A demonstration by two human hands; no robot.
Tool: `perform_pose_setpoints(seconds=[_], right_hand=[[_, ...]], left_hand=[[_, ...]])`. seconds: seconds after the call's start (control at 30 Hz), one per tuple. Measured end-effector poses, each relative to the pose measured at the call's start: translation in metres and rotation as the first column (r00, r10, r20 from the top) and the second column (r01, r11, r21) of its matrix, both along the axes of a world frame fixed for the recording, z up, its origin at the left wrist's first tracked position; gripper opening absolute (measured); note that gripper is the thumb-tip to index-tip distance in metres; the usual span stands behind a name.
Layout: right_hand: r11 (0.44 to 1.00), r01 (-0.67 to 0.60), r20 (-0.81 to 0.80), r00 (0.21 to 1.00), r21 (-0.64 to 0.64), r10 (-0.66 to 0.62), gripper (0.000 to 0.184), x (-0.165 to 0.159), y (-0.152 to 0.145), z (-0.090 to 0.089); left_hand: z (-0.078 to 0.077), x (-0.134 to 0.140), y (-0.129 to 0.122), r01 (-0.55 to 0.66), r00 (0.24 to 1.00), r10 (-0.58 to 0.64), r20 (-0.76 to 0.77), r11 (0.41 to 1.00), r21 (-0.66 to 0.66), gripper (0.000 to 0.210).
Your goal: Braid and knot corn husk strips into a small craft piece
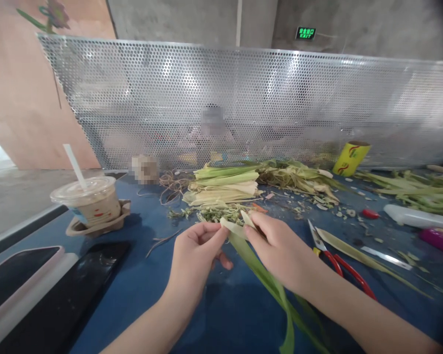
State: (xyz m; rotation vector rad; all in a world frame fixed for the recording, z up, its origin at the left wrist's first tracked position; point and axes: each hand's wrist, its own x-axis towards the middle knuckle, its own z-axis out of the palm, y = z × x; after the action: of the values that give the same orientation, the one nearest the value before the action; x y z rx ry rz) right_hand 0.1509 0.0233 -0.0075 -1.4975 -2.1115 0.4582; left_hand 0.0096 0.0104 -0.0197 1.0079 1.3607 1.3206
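Note:
My left hand (201, 246) pinches one pale end of a long green leaf strip (256, 265) between thumb and forefinger. Close by on the right, my right hand (276, 241) grips the same pale part, its fingers closed round it. From between the hands the green length trails down over the front of the table. Just beyond the hands lies a small heap of green sprigs (221, 212). Behind that is a stack of flat, pale green leaves (225, 184), which look like corn husks.
Red-handled scissors (334, 260), a metal blade (387, 258) and a white glue gun (417, 215) lie right. A lidded drink cup (92, 201) and a black phone-like slab (70, 290) are left. A yellow roll (351, 158) stands before the perforated metal screen (243, 98).

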Motion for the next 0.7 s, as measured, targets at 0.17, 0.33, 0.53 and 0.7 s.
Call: perform_pose_setpoints(seconds=[0.17,0.33,0.53,0.7], right_hand=[[0.995,0.022,0.162,0.986,0.097,-0.037,0.02,-0.007,-0.006,-0.005],[0.982,-0.027,0.2,0.98,0.189,-0.012,0.02,-0.007,-0.01,-0.003],[0.96,-0.155,0.198,0.974,0.231,0.11,0.019,-0.01,-0.012,-0.005],[0.951,-0.11,0.248,0.968,0.288,0.037,0.017,-0.012,-0.006,-0.011]], left_hand=[[0.001,0.002,-0.001,-0.001,1.0,0.001,-0.001,1.0,-0.012,0.013],[0.002,0.004,0.0,-0.024,0.998,0.025,-0.055,0.999,0.022,0.008],[0.002,0.005,0.001,-0.046,0.999,0.047,-0.015,0.998,0.043,0.014],[-0.002,0.005,0.003,-0.062,0.998,0.062,0.002,0.998,0.02,0.014]])
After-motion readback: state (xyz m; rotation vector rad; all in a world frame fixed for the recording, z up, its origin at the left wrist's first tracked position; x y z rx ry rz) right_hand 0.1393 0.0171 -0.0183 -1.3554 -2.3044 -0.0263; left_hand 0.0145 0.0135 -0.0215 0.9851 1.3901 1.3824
